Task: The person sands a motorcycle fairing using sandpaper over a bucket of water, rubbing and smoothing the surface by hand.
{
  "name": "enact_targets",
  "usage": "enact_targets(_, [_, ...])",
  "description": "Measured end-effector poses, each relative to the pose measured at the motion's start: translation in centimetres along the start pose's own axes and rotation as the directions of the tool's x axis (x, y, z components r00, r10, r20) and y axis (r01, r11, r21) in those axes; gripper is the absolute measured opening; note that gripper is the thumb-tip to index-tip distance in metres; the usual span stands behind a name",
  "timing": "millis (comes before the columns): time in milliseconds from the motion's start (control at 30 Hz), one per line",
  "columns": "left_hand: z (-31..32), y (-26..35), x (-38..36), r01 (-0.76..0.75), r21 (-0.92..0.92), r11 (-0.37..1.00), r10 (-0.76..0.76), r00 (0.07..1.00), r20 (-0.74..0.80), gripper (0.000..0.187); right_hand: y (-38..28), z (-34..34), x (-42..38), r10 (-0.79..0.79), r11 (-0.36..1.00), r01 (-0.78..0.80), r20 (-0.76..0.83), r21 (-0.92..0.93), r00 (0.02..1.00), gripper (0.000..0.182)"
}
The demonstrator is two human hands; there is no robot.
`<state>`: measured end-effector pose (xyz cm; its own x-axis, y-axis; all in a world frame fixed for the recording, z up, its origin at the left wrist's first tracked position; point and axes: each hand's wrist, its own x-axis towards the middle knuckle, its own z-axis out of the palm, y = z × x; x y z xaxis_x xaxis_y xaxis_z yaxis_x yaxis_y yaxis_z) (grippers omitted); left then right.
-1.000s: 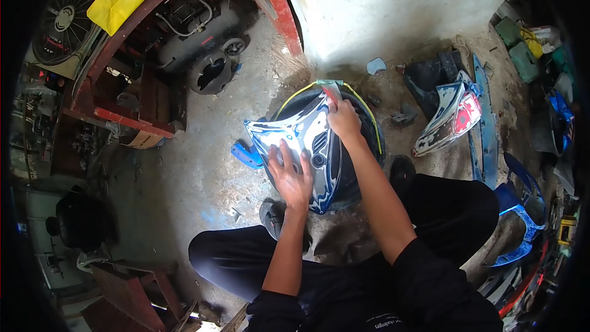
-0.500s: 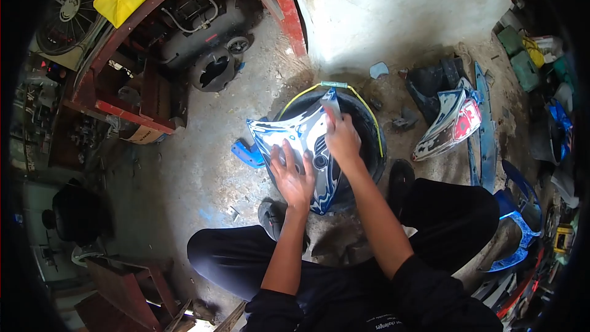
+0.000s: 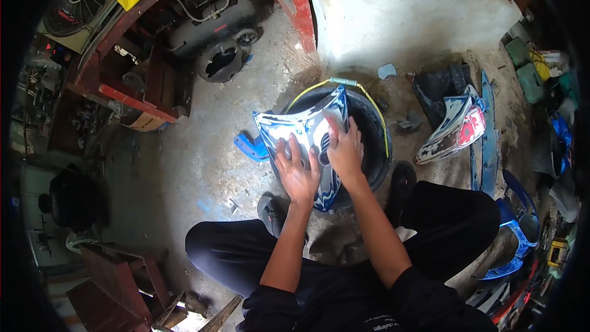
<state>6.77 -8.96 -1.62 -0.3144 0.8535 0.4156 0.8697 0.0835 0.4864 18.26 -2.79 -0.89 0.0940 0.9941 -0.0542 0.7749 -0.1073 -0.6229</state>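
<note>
A blue-and-white panel (image 3: 289,126) is resting across a black bucket (image 3: 373,128) on the floor (image 3: 209,166). The left hand (image 3: 297,175) is lying on it, its grip spread wide, clasping nothing. The right hand (image 3: 346,152) is touching the panel's right side, partly curled; whether that grip is holding something, I cannot tell. A red-and-white piece (image 3: 456,124) is lying farther right.

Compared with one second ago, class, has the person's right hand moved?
Yes. Judged against the bucket-handle grip, the right hand has moved away from it, along the blue-and-white panel, toward the bottom of the view.
</note>
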Motion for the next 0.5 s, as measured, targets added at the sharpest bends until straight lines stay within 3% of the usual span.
enact_targets(67, [-0.3, 0.3, 0.0, 0.006, -0.029, 1.000, -0.005, 1.000, 0.009, 0.059, 0.0, 0.0, 1.4, -0.009, 1.000, 0.012, -0.106, 0.028, 0.994, 0.041])
enact_targets(200, [-0.3, 0.1, -0.1, -0.004, -0.016, 1.000, 0.005, 1.000, 0.024, 0.059, 0.2, 0.0, 5.8, 0.049, 0.998, -0.044, -0.108, 0.053, 0.993, 0.042])
enact_targets(367, [0.0, 0.0, 0.0, 0.003, -0.009, 1.000, -0.003, 1.000, -0.001, 0.060, 0.6, 1.4, 0.2, -0.305, 0.950, 0.278, -0.235, -0.141, 0.923, 0.040])
enact_targets(500, [-0.1, 0.1, 0.0, -0.004, -0.002, 1.000, 0.004, 1.000, 0.003, 0.060, 0.6, 1.7, -0.5, -0.362, 0.924, 0.311, -0.244, -0.223, 0.900, 0.038])
